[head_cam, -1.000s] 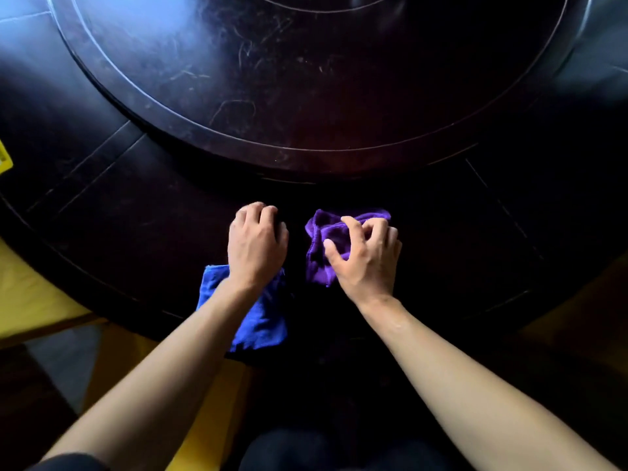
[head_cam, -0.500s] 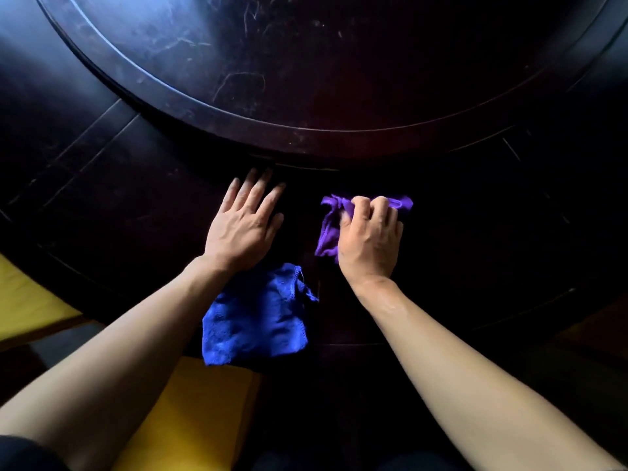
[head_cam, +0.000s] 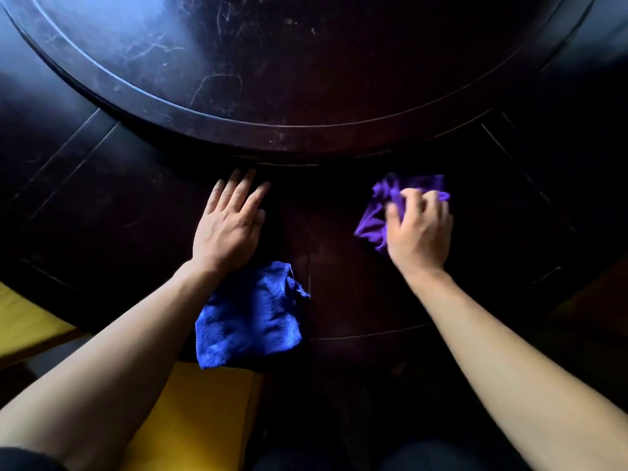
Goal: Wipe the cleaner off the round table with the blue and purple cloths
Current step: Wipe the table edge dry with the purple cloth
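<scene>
The right hand [head_cam: 419, 232] grips the bunched purple microfibre cloth [head_cam: 377, 215] on the dark round wooden table [head_cam: 102, 215]; apply even, overlapping strokes. The left hand [head_cam: 227, 229] lies flat, fingers straight, with the crumpled blue microfibre cloth [head_cam: 251, 317] beneath its wrist.

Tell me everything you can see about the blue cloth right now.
The blue cloth is a small towel of nubby, terry-like fabric with a stitched hem, rumpled rather than folded. It lies at the near edge of the dark round table, its lower corner hanging past the rim above something yellow. The left forearm crosses its upper left part; the left hand lies flat on the table just beyond it, fingers straight, not gripping it.
</scene>
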Motion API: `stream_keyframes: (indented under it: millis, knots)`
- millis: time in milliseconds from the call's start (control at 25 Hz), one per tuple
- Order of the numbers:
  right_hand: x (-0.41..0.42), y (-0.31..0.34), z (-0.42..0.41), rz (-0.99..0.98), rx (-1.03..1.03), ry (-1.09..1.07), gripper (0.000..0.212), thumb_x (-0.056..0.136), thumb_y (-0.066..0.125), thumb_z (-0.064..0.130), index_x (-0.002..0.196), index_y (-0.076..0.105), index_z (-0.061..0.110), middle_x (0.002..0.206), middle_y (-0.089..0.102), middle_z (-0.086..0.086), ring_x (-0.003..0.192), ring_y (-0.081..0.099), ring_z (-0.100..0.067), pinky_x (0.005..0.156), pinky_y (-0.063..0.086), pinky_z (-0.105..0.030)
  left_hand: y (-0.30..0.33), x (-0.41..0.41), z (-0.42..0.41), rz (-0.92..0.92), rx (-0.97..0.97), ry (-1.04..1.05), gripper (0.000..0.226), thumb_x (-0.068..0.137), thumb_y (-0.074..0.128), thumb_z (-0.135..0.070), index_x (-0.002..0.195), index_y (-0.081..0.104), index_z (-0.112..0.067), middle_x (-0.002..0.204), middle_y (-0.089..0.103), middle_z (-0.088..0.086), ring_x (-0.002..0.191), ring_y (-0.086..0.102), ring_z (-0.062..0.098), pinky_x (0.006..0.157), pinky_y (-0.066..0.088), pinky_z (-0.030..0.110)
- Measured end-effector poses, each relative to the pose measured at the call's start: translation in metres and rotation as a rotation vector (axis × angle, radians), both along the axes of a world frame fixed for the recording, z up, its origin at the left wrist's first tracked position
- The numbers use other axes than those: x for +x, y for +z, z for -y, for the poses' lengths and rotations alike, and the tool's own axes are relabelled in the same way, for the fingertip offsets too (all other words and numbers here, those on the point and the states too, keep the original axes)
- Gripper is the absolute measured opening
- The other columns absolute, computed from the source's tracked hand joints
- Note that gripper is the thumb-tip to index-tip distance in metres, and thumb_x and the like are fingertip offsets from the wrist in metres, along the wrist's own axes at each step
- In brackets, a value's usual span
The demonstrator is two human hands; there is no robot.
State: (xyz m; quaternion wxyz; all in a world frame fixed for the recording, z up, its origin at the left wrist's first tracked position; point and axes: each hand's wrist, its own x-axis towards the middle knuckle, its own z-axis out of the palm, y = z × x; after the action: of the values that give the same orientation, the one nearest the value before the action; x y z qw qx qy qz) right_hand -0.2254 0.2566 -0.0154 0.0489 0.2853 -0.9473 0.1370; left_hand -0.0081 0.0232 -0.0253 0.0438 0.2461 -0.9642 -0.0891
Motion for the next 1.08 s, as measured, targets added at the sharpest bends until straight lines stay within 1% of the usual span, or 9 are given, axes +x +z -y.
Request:
stream_keyframes:
  millis: [80,160,360,480,640,720,800,960,1080]
  knots:
    - [-0.010,0.000,0.013,0.016,0.022,-0.191,0.029,0.092,0.054,0.041,0.104,0.059,0.015,0.105,0.062,-0.016,0.097,0.059,-0.040,0.075,0.046,-0.046,0.001,-0.003,0.000,-0.002,-0.005,0.006,0.052,0.102,0.038,-0.031,0.153,0.039,-0.020,0.165,0.030,0.010,0.154,0.022,0.031,0.125,0.018,0.051]
    - [0.006,0.003,0.034,0.011,0.031,-0.179,0.029,0.091,0.054,0.041,0.103,0.059,0.015,0.105,0.063,-0.014,0.096,0.060,-0.038,0.075,0.046,-0.046,0.001,-0.005,0.000,0.009,-0.007,0.005,0.053,0.102,0.037,-0.032,0.153,0.039,-0.021,0.165,0.030,0.010,0.154,0.022,0.031,0.125,0.018,0.051]
    - [0.117,0.009,0.003,0.094,-0.016,0.509,0.027,0.094,0.057,0.041,0.102,0.064,0.016,0.093,0.061,-0.008,0.082,0.057,-0.031,0.069,0.043,-0.043,-0.002,-0.001,0.002,0.005,-0.011,0.005,0.053,0.101,0.039,-0.031,0.153,0.040,-0.020,0.164,0.031,0.011,0.153,0.024,0.032,0.125,0.018,0.051]
    - [0.078,0.010,-0.048,-0.029,0.006,0.749,0.026,0.094,0.058,0.042,0.101,0.064,0.018,0.086,0.061,-0.009,0.076,0.056,-0.032,0.065,0.043,-0.044,-0.001,-0.003,0.002,0.016,-0.016,0.011,0.053,0.101,0.037,-0.031,0.153,0.039,-0.020,0.164,0.030,0.011,0.154,0.023,0.032,0.125,0.017,0.051]
    - [-0.033,0.009,-0.054,-0.078,0.046,0.138,0.030,0.093,0.054,0.037,0.106,0.062,0.012,0.097,0.061,-0.019,0.087,0.061,-0.041,0.073,0.049,-0.049,0.001,-0.004,0.001,0.013,-0.017,0.014,0.052,0.101,0.039,-0.030,0.152,0.040,-0.018,0.164,0.031,0.012,0.153,0.024,0.033,0.125,0.017,0.051]
    - [-0.023,0.007,-0.035,-0.058,0.026,-0.074,0.029,0.093,0.054,0.036,0.107,0.061,0.013,0.103,0.063,-0.017,0.092,0.061,-0.040,0.075,0.047,-0.048,0.000,-0.003,0.000,0.020,-0.022,0.019,0.053,0.101,0.038,-0.031,0.152,0.040,-0.018,0.164,0.031,0.012,0.153,0.024,0.033,0.126,0.016,0.051]
    - [0.027,0.009,-0.024,-0.014,-0.046,0.064,0.022,0.092,0.056,0.034,0.102,0.063,0.015,0.099,0.063,-0.012,0.088,0.061,-0.037,0.071,0.045,-0.046,0.000,-0.002,-0.002,0.028,-0.015,0.026,0.054,0.101,0.036,-0.032,0.152,0.040,-0.018,0.164,0.031,0.012,0.153,0.024,0.034,0.126,0.016,0.050]
    - [0.122,0.012,-0.050,0.074,-0.016,0.655,0.024,0.098,0.057,0.039,0.098,0.066,0.017,0.087,0.060,-0.005,0.077,0.056,-0.029,0.067,0.043,-0.044,0.000,-0.001,0.001,0.036,-0.013,0.016,0.054,0.101,0.034,-0.032,0.152,0.040,-0.017,0.164,0.030,0.013,0.153,0.024,0.035,0.126,0.015,0.050]
    - [0.057,0.008,-0.076,-0.069,-0.011,0.650,0.027,0.098,0.055,0.039,0.094,0.068,0.016,0.082,0.061,-0.007,0.074,0.059,-0.030,0.065,0.045,-0.043,0.001,-0.001,-0.002,0.030,-0.021,0.006,0.054,0.101,0.033,-0.032,0.153,0.039,-0.016,0.164,0.030,0.015,0.152,0.024,0.037,0.126,0.015,0.051]
